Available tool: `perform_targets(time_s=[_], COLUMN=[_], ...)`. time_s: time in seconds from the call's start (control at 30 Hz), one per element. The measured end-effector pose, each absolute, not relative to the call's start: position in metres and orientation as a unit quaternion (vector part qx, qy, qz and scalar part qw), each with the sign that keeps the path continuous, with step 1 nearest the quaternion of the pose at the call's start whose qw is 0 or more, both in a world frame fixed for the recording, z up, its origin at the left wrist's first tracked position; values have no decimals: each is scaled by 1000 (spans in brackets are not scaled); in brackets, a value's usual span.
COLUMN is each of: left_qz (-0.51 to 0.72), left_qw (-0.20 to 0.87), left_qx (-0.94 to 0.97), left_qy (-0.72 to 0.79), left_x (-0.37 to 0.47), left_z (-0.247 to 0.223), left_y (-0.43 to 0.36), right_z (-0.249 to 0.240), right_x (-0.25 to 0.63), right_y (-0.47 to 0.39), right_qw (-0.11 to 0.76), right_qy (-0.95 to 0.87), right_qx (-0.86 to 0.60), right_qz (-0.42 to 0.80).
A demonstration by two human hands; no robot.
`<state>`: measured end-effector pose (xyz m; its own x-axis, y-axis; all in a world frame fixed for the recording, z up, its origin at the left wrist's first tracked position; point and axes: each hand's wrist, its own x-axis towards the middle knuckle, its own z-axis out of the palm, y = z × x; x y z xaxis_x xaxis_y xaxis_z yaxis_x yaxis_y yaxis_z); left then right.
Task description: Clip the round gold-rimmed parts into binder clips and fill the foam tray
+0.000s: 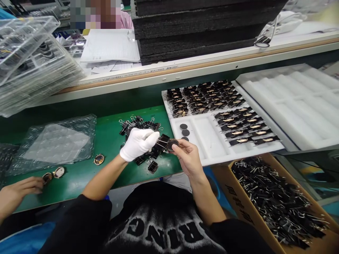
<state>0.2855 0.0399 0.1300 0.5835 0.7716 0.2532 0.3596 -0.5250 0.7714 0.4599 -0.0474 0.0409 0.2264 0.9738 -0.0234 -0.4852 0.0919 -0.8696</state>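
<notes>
My left hand (139,144), in a white glove, pinches the wire handles of a black binder clip (163,140). Bare fingers of my right hand (190,157) close on a round dark disc with a gold-coloured rim (172,145), right at the clip's jaws. Whether the jaws grip the disc's edge I cannot tell. Beneath and behind my gloved hand lies a pile of black binder clips (143,123) on the green table (111,121). Loose black discs (185,132) rest on the white tray (203,139) beside my right hand, the nearest one partly covered by my fingers.
Rows of clips clamped on round pieces (203,98) fill much of the tray. A cardboard box of binder clips (272,197) stands lower right. At left, another person's hand (22,194) is by small round pieces (58,172), near a clear plastic tray (91,132).
</notes>
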Motion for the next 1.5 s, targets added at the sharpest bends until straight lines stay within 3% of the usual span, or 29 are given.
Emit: perform_targets(time_s=[0.6, 0.67, 0.73, 0.83, 0.9, 1.1, 1.17, 1.37, 1.5], left_qz=[264, 280, 275, 155, 72, -99, -55, 291, 344], left_qw=[352, 317, 192, -20, -83, -5, 11, 125, 102], left_qx=[828, 823, 831, 879, 906, 926, 930, 880, 880], left_qy=[349, 379, 443, 451, 408, 365, 364, 355, 310], left_x=[273, 266, 263, 268, 279, 303, 301, 300, 298], left_z=[111, 112, 115, 114, 108, 98, 102, 114, 109], left_y=[44, 59, 82, 120, 146, 197, 195, 111, 53], right_z=[38, 37, 35, 34, 33, 31, 30, 29, 27], right_x=[457, 461, 466, 470, 469, 458, 457, 448, 441], right_y=[-47, -47, -48, -47, -46, -47, -49, -41, -34], right_qw=[672, 701, 738, 770, 762, 691, 672, 684, 692], right_qy=[-325, -301, -272, -225, -198, -187, -207, -283, -343], right_qx=[-410, -388, -349, -315, -319, -339, -348, -366, -318], right_qz=[524, 518, 509, 507, 528, 611, 620, 564, 549])
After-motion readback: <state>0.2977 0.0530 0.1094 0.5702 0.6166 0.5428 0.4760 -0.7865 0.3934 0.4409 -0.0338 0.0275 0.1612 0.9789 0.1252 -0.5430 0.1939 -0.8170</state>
